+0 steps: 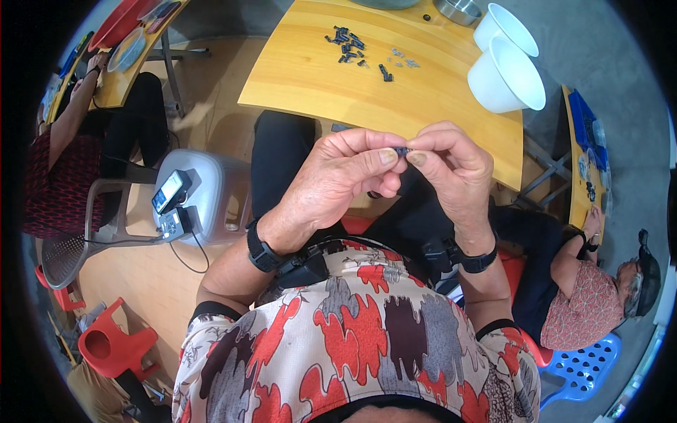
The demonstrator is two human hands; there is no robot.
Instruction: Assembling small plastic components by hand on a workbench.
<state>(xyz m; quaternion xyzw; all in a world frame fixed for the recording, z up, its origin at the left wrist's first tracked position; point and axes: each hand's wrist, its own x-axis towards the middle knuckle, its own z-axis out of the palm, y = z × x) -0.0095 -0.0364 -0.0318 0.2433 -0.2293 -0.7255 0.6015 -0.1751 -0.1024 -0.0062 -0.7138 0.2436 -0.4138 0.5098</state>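
Centre of frame: one left hand (328,180), one right hand (458,173), at least one small dark part (401,151) and two black wrist straps (263,252). Upper right: two white tubs (490,83) and one metal bowl (462,15); upper centre: one cluster of dark pieces (348,46), too crowded to count. Lower left shows two red seats (134,349), lower right one blue chair (564,366).

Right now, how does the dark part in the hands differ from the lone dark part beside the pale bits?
The held part is up off the table, between the left hand and right hand; the lone part lies on the tabletop. The held part is largely hidden by the hands, while the lone part shows whole. Both are small and dark; I can't tell if their shapes match.
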